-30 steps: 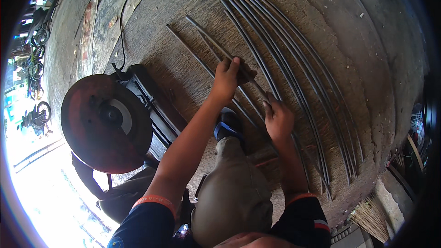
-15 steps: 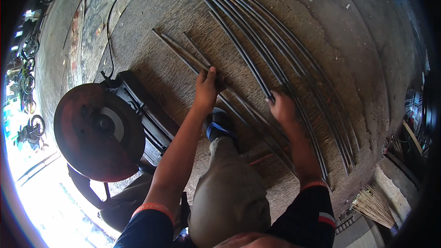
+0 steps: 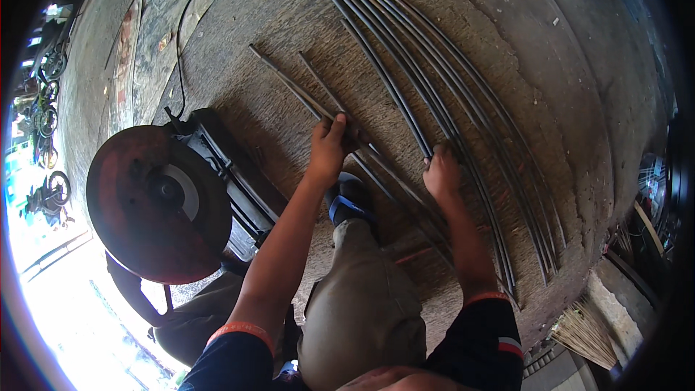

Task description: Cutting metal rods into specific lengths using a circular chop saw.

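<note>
Rods (image 3: 414,129) on rough floor (image 3: 246,25), broom (image 3: 586,334), motorbikes (image 3: 56,192)

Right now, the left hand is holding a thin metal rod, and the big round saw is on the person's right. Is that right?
Not quite: the big round saw is on the person's left, as the head view shows. The left hand is indeed holding a thin metal rod.
</note>
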`<state>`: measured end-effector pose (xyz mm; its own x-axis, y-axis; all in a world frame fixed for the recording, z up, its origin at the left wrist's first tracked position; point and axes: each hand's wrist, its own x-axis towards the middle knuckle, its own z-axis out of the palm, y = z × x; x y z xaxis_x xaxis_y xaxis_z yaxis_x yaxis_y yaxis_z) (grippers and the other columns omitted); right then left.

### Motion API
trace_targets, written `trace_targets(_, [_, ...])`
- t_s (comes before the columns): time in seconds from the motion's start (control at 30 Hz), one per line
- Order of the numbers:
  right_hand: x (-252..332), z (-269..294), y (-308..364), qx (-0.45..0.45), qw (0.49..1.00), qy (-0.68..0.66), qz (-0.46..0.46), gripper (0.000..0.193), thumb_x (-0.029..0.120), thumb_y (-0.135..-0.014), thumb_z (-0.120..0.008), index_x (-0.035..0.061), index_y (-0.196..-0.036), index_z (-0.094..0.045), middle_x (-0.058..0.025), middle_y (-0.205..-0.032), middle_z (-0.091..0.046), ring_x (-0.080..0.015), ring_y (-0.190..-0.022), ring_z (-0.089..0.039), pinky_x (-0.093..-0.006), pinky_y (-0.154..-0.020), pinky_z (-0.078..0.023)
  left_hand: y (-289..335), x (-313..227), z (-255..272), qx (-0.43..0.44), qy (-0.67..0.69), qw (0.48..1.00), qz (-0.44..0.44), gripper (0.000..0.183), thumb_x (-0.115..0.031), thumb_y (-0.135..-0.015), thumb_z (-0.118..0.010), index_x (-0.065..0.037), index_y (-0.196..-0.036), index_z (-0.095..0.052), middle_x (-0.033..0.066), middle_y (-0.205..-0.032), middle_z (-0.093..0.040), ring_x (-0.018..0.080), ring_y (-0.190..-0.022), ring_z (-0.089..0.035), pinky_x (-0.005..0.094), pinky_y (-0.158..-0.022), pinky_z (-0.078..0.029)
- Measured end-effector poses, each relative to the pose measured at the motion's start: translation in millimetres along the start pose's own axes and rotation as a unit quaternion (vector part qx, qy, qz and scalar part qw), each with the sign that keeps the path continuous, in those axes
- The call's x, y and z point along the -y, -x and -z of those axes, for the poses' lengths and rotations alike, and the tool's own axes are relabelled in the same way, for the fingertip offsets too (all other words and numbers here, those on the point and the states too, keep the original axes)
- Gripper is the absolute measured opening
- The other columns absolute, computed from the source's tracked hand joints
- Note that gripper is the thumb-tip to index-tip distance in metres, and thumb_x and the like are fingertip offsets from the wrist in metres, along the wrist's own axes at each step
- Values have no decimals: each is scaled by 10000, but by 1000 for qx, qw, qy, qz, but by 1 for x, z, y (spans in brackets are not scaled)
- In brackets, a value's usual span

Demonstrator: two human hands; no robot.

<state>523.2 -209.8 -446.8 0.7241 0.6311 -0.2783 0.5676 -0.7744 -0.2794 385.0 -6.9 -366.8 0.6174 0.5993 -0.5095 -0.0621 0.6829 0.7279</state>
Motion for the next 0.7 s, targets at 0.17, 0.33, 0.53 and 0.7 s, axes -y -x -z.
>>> trace_targets(0.17, [1, 1, -4, 18, 1000, 4, 17, 278, 150, -751, -640, 5, -938, -495, -212, -929, -541, -403, -846, -547, -475, -712, -445, -3, 2, 1, -17, -14, 1000, -4, 214, -252, -929, -459, -44, -883, -481, 56, -760, -521, 222, -723, -574, 404, -720, -507])
trace_targets(0.33, [-13, -1, -1, 28, 994, -102, 16, 233, 159, -777, -622, -3, -925, -543, -241, -847, -574, -428, -807, -545, -484, -683, -428, 4, -2, -2, -10, 13, 1000, 0, 206, -247, -927, -464, -44, -897, -461, 58, -747, -498, 191, -707, -543, 387, -729, -506])
trace_targets(0.53, [-39, 0, 17, -4, 987, -157, 9, 237, 167, -826, -574, -12, -980, -579, -259, -821, -595, -441, -802, -558, -456, -676, -448, 10, 1, 9, -29, -2, 1000, -9, 219, -269, -927, -460, -51, -907, -467, 41, -757, -520, 156, -682, -558, 332, -670, -516])
trace_targets(0.7, [-31, 10, 48, 82, 975, -207, 5, 286, 209, -846, -567, -37, -992, -569, -258, -805, -598, -436, -830, -568, -433, -684, -461, 18, -3, 14, -40, 1, 999, 1, 197, -245, -924, -471, -53, -888, -446, 56, -755, -490, 187, -719, -542, 370, -718, -497])
